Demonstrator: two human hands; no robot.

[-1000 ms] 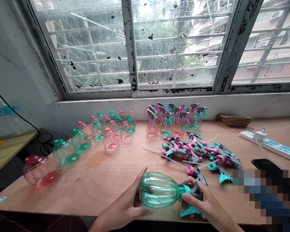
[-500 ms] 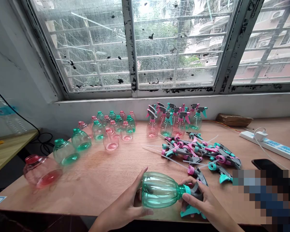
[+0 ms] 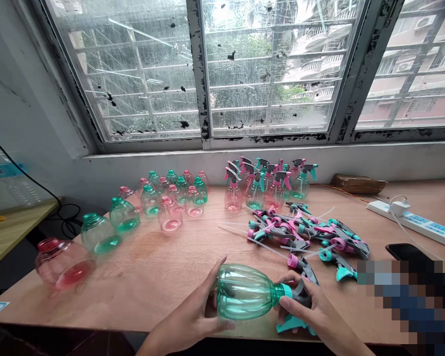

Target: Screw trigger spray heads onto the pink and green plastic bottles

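Observation:
A clear green spray bottle (image 3: 244, 291) lies sideways in the air above the table's front edge, its base to the left and its neck to the right. My left hand (image 3: 196, 309) is wrapped round the base end. At the neck, my right hand (image 3: 311, 306) grips the teal and grey spray head (image 3: 300, 294), whose collar sits against the bottle's neck. The teal trigger (image 3: 292, 324) points down below my right fingers. Whether the collar is fully tightened cannot be seen.
Open-necked pink and green bottles (image 3: 170, 217) stand at left and back. Bottles with spray heads (image 3: 276, 190) are grouped by the wall. Loose spray heads (image 3: 300, 230) with tubes lie piled at centre right, near a power strip (image 3: 419, 222) and a phone (image 3: 411, 252).

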